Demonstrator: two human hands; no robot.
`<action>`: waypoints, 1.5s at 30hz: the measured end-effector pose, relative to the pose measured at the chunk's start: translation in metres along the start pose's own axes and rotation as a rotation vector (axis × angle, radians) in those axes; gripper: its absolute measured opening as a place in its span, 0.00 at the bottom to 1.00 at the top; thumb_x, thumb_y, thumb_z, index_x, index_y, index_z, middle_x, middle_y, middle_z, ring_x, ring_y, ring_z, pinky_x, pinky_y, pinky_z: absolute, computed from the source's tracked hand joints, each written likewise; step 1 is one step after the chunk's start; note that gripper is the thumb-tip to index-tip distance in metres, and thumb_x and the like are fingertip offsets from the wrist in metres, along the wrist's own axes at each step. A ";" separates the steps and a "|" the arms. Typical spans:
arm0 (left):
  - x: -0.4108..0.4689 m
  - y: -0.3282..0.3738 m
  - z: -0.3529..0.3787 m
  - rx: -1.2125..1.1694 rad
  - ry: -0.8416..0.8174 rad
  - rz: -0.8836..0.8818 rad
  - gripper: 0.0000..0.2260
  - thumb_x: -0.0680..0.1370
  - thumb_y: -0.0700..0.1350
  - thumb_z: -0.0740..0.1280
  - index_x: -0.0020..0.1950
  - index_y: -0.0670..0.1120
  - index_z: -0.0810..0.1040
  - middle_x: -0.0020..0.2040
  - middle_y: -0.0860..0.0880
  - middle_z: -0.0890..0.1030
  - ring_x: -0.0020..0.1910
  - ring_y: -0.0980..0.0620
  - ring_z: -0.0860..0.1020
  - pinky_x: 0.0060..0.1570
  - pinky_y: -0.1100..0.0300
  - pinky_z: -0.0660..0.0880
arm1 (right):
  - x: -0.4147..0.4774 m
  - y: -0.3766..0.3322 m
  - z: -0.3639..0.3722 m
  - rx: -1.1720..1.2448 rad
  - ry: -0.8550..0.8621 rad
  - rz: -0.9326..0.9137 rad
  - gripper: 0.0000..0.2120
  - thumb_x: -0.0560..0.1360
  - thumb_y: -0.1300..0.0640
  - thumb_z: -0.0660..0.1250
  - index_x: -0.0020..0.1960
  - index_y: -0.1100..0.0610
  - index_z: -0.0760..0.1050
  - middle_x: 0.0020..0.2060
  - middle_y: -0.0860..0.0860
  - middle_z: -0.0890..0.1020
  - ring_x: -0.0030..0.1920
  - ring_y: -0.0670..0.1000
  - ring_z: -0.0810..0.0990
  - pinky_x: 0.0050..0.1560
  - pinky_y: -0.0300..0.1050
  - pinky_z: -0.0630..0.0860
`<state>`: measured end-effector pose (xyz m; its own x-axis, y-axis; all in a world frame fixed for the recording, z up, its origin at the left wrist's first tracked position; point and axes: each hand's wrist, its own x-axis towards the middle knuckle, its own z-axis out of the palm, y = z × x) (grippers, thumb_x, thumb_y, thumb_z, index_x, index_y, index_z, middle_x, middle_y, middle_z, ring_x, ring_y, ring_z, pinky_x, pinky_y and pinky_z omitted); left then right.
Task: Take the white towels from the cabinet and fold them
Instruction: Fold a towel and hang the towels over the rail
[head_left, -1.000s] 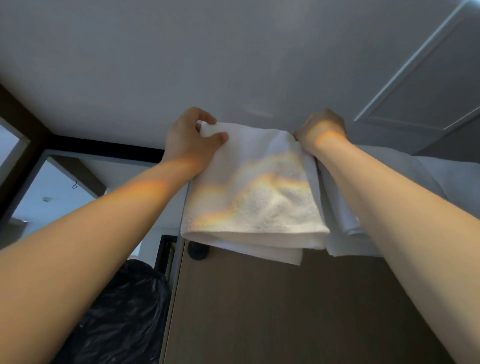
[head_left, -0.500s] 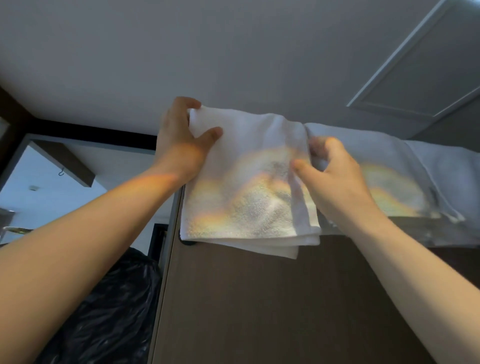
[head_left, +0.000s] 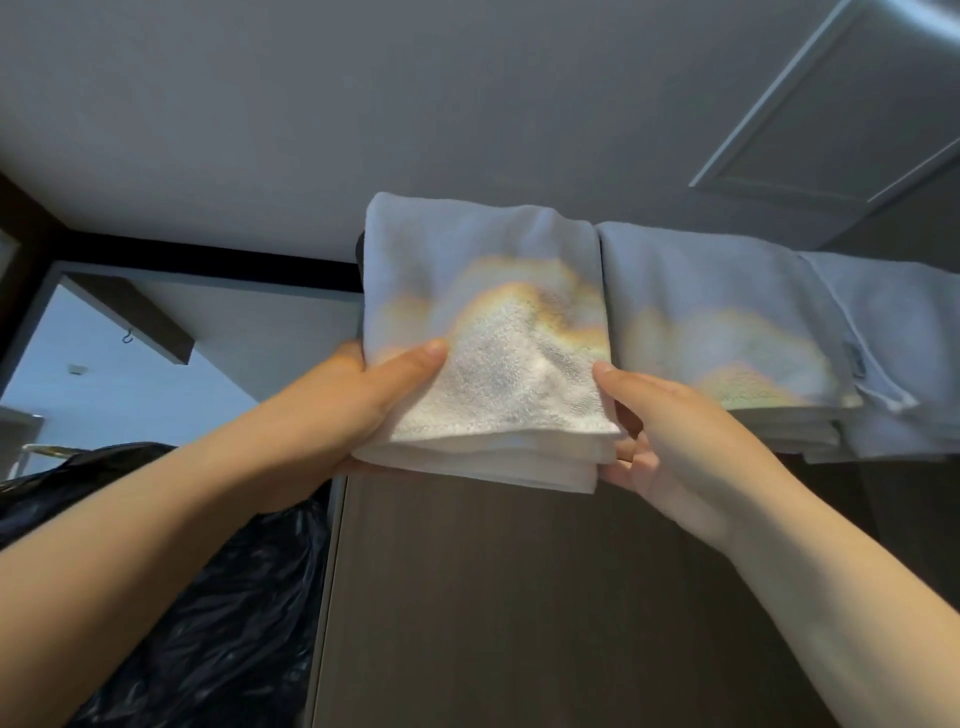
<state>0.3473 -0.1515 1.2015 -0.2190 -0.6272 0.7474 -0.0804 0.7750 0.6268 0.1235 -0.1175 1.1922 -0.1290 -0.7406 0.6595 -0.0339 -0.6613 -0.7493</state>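
Observation:
A folded white towel (head_left: 498, 332) lies on top of the dark brown cabinet (head_left: 519, 597), its near edge hanging over the front. My left hand (head_left: 363, 400) grips its near left corner, thumb on top and fingers underneath. My right hand (head_left: 660, 431) grips the near right corner the same way. A second folded white towel (head_left: 717, 322) lies right beside it on the cabinet top, and a third white towel (head_left: 904, 353) sits further right.
The ceiling is close above, with a recessed hatch panel (head_left: 852, 104) at the upper right. A black plastic bag (head_left: 197, 597) bulges at the lower left beside the cabinet. A dark beam with a hook (head_left: 130, 317) is at the left.
Both hands slid from the towel's far corners to its near corners and now grip it there. The towel has come forward over the cabinet edge.

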 end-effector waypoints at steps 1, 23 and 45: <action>-0.002 0.000 0.003 -0.052 -0.012 -0.027 0.23 0.75 0.60 0.68 0.65 0.50 0.73 0.54 0.54 0.84 0.49 0.53 0.84 0.46 0.52 0.82 | -0.002 0.000 0.000 0.024 -0.009 0.024 0.10 0.80 0.51 0.65 0.44 0.56 0.71 0.34 0.52 0.67 0.40 0.56 0.71 0.62 0.58 0.74; -0.004 -0.009 -0.010 -0.135 0.059 0.036 0.08 0.81 0.39 0.62 0.58 0.46 0.74 0.51 0.47 0.83 0.41 0.52 0.83 0.43 0.55 0.81 | -0.017 0.022 -0.011 0.187 -0.060 -0.092 0.18 0.78 0.52 0.65 0.57 0.67 0.79 0.54 0.62 0.83 0.57 0.54 0.82 0.55 0.46 0.81; -0.001 0.006 -0.023 -0.225 -0.096 0.125 0.25 0.66 0.34 0.69 0.63 0.44 0.74 0.51 0.47 0.85 0.48 0.48 0.84 0.42 0.60 0.82 | 0.010 -0.024 -0.004 0.074 -0.035 0.011 0.15 0.74 0.51 0.71 0.58 0.56 0.80 0.56 0.51 0.84 0.53 0.50 0.83 0.54 0.47 0.78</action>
<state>0.3697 -0.1483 1.2092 -0.3054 -0.5092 0.8046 0.1687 0.8027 0.5720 0.1189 -0.1085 1.2160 -0.0945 -0.7508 0.6537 0.0408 -0.6590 -0.7510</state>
